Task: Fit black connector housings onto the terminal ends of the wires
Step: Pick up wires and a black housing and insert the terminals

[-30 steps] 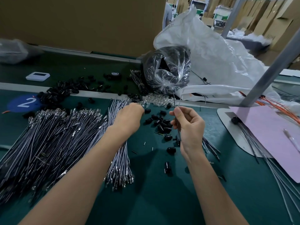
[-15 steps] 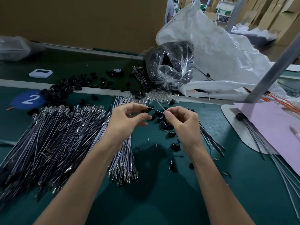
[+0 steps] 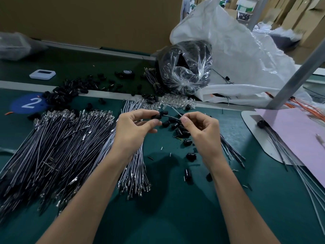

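My left hand pinches a black connector housing between thumb and fingers. My right hand pinches a thin wire near its end, the wire's tip pointing left toward that housing, a short gap apart. Loose black housings lie on the green mat just beyond and below my hands. A large pile of dark wires with metal terminals spreads to the left, and a smaller bundle of grey wires lies under my left wrist.
A clear bag of black parts and a big white sack stand behind. More housings scatter at the back left by a blue "2" marker. A pink sheet with wires lies right, under a grey post.
My left hand came from the loose housings with one pinched in it. My right hand turned its wire from upright to point left, and both hands came together.
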Available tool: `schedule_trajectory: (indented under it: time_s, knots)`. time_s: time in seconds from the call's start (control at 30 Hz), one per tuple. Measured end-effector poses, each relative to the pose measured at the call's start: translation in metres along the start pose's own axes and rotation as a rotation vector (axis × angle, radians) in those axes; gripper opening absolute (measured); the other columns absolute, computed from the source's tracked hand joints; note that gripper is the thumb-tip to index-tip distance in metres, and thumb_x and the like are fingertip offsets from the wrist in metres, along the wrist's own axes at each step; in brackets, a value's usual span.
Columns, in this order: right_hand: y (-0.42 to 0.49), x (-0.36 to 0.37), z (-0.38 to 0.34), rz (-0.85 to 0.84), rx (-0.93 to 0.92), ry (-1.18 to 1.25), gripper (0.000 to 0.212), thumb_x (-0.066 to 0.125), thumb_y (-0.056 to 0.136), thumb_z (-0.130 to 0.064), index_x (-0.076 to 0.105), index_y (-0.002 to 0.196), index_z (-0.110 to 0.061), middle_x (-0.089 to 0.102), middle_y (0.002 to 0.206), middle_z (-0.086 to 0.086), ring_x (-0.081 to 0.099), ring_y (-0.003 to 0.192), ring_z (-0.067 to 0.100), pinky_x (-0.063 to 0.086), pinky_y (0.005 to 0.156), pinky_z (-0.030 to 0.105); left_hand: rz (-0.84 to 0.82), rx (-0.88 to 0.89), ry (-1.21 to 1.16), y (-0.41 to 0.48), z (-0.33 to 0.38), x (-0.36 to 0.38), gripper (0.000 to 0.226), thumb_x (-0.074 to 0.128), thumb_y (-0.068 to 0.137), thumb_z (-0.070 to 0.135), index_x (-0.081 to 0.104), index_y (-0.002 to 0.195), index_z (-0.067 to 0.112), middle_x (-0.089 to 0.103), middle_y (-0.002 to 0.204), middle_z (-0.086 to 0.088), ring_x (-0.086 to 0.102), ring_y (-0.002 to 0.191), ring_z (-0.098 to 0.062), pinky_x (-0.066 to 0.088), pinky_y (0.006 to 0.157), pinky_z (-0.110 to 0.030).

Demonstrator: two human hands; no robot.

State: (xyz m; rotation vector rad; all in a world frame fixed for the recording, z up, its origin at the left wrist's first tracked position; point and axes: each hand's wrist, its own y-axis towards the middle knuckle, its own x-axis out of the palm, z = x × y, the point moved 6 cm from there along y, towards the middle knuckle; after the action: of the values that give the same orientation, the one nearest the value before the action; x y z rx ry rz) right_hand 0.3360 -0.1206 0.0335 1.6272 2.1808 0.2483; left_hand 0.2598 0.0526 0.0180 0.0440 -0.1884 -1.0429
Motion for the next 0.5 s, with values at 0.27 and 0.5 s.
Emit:
schedule_trajectory:
  time_s: [0.27,0.5]
  knots:
    - [-0.001,0.009,0.001,-0.048,0.002,-0.007,0.009,0.071,0.088,-0.011,0.073,0.08,-0.015,0.065,0.065,-0.007,0.057,0.06,0.007,0.049,0.057,0.026,-0.098,0.002,0.029,-0.003,0.001,0.007,0.021,0.076,0.078,-0.001,0.075,0.094,0.014,0.077,0.084,-0.002,0.074,0.083,-0.024,0.06,0.076,-0.028]
    - [-0.004,0.02,-0.001,-0.075,-0.055,-0.07,0.014,0.072,0.086,-0.008,0.071,0.079,-0.019,0.066,0.065,-0.012,0.059,0.06,-0.002,0.045,0.06,0.013,-0.168,0.034,0.089,-0.007,-0.001,0.016,0.024,0.076,0.076,-0.005,0.076,0.092,0.014,0.077,0.083,0.001,0.073,0.074,-0.015,0.054,0.064,-0.018]
